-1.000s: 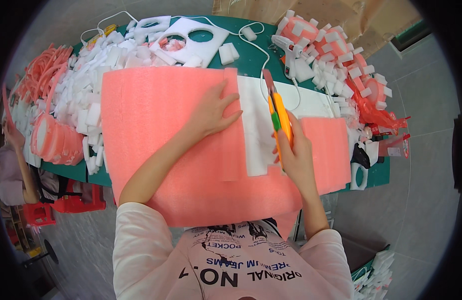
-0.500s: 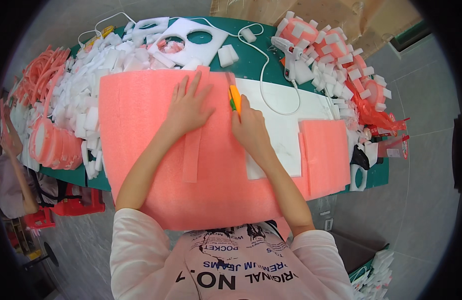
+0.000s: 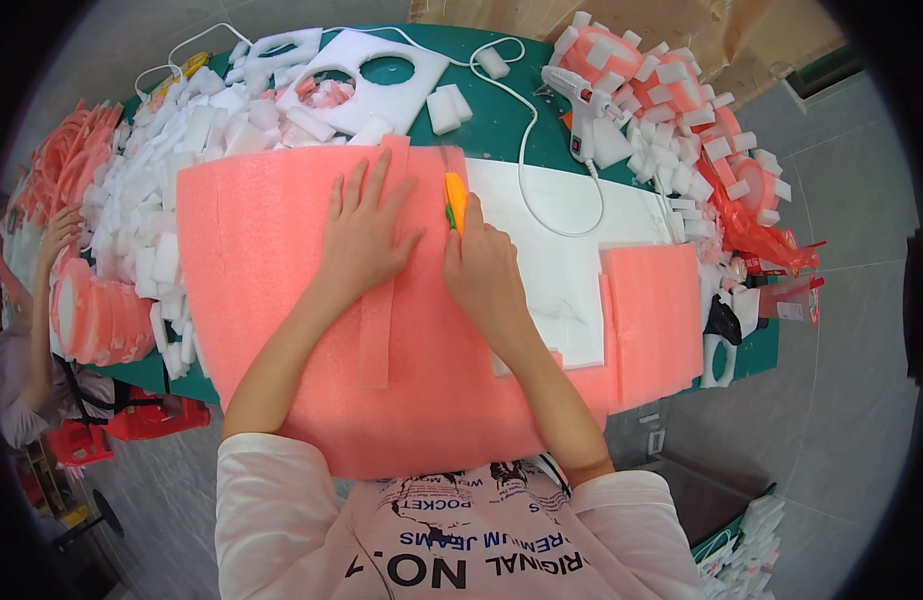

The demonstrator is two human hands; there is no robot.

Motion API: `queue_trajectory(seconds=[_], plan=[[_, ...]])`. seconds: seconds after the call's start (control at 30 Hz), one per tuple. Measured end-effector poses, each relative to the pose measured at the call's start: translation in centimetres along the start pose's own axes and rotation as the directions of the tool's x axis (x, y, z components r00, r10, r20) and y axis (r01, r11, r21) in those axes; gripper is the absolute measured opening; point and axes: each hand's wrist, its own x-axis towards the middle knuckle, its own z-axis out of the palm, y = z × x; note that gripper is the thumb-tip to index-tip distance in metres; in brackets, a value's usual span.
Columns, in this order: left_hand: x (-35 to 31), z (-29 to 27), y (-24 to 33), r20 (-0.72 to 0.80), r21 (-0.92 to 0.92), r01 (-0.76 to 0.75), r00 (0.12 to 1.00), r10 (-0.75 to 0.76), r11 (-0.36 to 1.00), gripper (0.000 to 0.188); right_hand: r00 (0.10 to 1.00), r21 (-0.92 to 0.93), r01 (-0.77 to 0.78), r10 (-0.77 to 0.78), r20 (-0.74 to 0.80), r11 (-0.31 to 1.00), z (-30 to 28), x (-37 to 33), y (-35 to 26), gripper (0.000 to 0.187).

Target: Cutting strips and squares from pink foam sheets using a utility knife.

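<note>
A large pink foam sheet (image 3: 252, 250) lies in front of me, its near part reaching my shirt. My left hand (image 3: 364, 235) rests on it with the fingers spread, pressing over a narrow pink foam strip (image 3: 376, 345) that lies lengthwise on the sheet. My right hand (image 3: 484, 265) grips a yellow-orange utility knife (image 3: 456, 188) with a green part. The knife is at the sheet's far right portion, close to its right edge; its blade tip is hard to make out. Beneath, to the right, is a white board (image 3: 557, 240).
Stacked pink foam pieces (image 3: 657, 315) sit at the right. A white glue gun (image 3: 584, 112) with its cord lies at the back, beside pink foam rolls (image 3: 672, 85) with white blocks. White foam offcuts (image 3: 197, 125) pile up at left, near another person's hand (image 3: 62, 232).
The foam sheet and both hands appear slightly further left, with the knife a little left too. At the far left, the other person's hand has moved inward to the pile.
</note>
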Motion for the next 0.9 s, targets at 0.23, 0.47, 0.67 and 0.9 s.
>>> queue_trajectory(seconds=[0.23, 0.47, 0.67, 0.9], plan=[[0.0, -0.2, 0.2, 0.010, 0.002, 0.006, 1.000, -0.006, 1.000, 0.055, 0.998, -0.004, -0.024, 0.024, -0.060, 1.000, 0.8, 0.0, -0.4, 0.043], [0.1, -0.3, 0.2, 0.011, -0.010, 0.008, 1.000, -0.008, 1.000, 0.054, 0.990, -0.020, -0.114, 0.115, 0.086, 0.993, 0.0, 0.2, -1.7, 0.051], [0.1, -0.5, 0.3, 0.020, -0.003, 0.011, 1.000, -0.011, 1.000, 0.054, 0.991, -0.061, -0.127, 0.129, 0.042, 0.990, 0.0, 0.1, -2.5, 0.050], [0.1, -0.5, 0.4, 0.016, -0.008, 0.018, 1.000, -0.018, 1.000, 0.054, 0.989, -0.110, -0.131, 0.137, 0.053, 0.985, -0.8, 0.8, -2.5, 0.052]])
